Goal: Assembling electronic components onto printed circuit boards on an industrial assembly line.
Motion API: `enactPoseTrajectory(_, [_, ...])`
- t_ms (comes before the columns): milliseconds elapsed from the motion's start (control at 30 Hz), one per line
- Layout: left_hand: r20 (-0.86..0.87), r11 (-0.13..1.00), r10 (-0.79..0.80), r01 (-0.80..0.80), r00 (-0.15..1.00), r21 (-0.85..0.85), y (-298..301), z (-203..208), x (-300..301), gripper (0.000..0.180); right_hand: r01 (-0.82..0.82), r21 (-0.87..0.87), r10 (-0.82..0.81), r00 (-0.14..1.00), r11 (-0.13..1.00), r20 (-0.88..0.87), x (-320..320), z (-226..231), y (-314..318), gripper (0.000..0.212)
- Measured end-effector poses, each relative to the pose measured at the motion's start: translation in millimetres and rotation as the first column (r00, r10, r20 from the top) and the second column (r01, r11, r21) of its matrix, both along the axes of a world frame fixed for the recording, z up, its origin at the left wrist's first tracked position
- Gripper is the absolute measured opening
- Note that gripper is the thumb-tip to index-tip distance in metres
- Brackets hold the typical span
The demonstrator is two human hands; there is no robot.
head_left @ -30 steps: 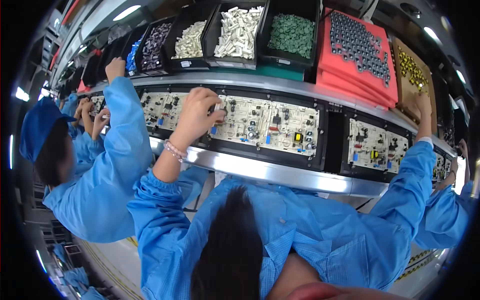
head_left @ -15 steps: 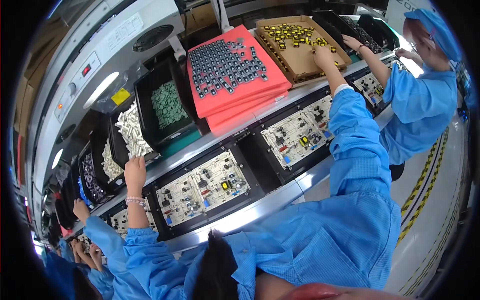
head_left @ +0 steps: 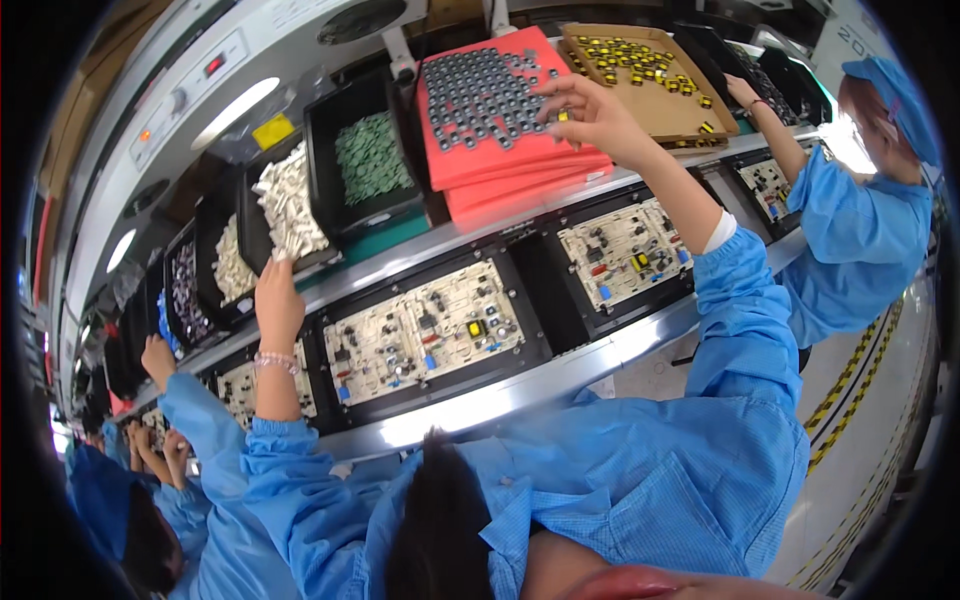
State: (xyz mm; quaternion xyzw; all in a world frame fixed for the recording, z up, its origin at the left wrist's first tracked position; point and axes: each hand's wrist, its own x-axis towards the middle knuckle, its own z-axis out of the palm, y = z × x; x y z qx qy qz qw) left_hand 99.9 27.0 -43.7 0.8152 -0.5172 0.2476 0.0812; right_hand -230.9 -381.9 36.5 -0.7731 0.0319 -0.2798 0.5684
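Note:
My left hand (head_left: 279,302) reaches to the front edge of a black bin of white oblong parts (head_left: 289,205). Its fingers are drawn together at the nearest parts, and what lies between the tips is hidden. Above the near right side of the red foam sheets (head_left: 515,180), my right hand (head_left: 600,122) pinches a small yellow-and-black transformer (head_left: 565,116), its other fingers spread. Dark grey square components (head_left: 480,100) stand in rows on the top sheet. Below, a black carrier (head_left: 535,345) bears cream circuit boards (head_left: 425,330) fitted with components.
A cardboard tray (head_left: 655,110) of yellow-and-black transformers stands right of the foam. Bins of green discs (head_left: 372,160) and purple-grey parts (head_left: 187,290) line the left. Another carrier (head_left: 625,250) lies rightward along the metal rail (head_left: 480,405). Co-workers (head_left: 860,210) stand on both sides.
My right hand has lifted from the cardboard tray and moved left over the foam with a transformer. My left hand stays by the white parts. The view has shifted somewhat.

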Motion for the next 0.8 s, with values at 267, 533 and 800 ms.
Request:
enactPoseTrajectory(267, [0.132, 0.991, 0.128, -0.133, 0.983, 0.025, 4, 5, -14, 0.018, -0.356, -0.087, 0.331, 0.918, 0.93, -0.217, 22, 13, 92, 0.032])
enactPoseTrajectory(533, [-0.078, 0.938, 0.04, -0.065, 0.996, -0.34, 11, 6, 1, 0.035, -0.457, -0.074, 0.411, 0.85, 0.886, -0.33, 47, 9, 162, 0.045])
enactPoseTrajectory(800, [-0.361, 0.901, -0.062, -0.104, 0.931, -0.422, 57, 14, -68, 0.016, -0.494, -0.642, 0.332, 0.869, 0.586, -0.366, 75, -54, 247, 0.03])
